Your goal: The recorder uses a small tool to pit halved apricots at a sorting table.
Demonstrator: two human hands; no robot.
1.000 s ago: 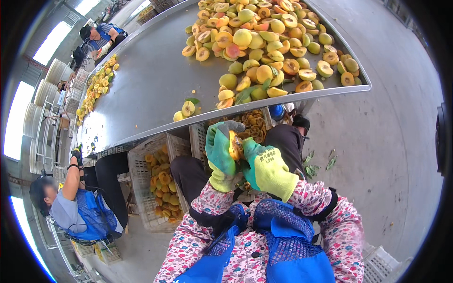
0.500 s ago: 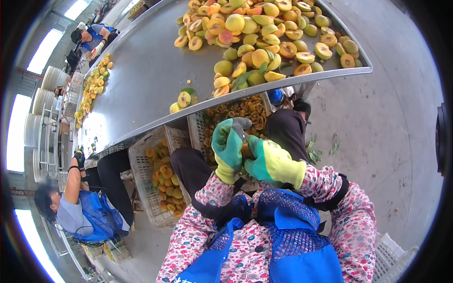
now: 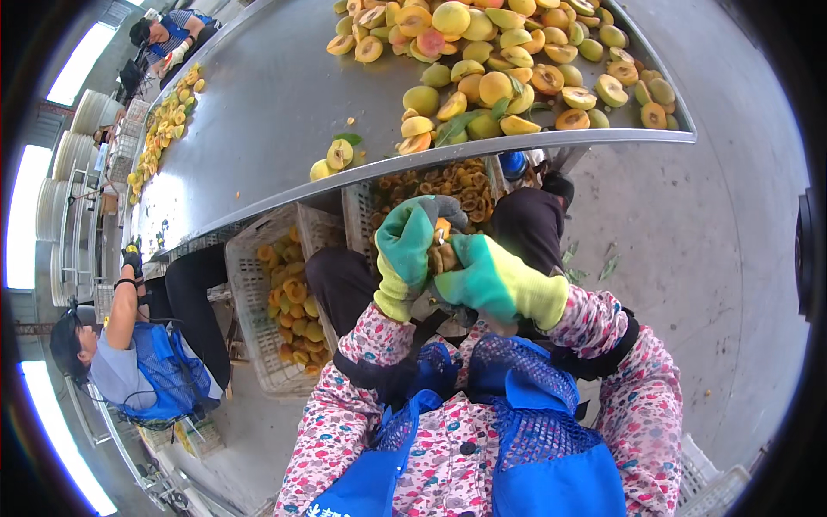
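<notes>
In front of my body, just below the table edge, my two gloved hands are together. My left hand (image 3: 415,250), in a green and yellow glove with grey fingertips, is closed round a small orange peach piece (image 3: 442,229). My right hand (image 3: 495,277) is closed against it, its fingertips meeting the left hand's; what it holds, if anything, is hidden. Beyond them stands the metal table (image 3: 267,112) with a pile of yellow peaches (image 3: 495,86), many halved. Two peach pieces (image 3: 339,154) lie near its front edge beside a leaf.
Below the table, a white crate (image 3: 250,319) holds peach halves (image 3: 293,302); another crate holds brownish, hollowed pieces (image 3: 457,189). A person (image 3: 146,362) sits at the left, another (image 3: 168,43) at the far left. White crates (image 3: 711,482) stand at lower right. Leaves (image 3: 609,267) lie on the floor.
My hands have risen slightly and turned, so the orange peach piece now shows between them. The whole view has shifted a little; the fruit on the table looks unchanged.
</notes>
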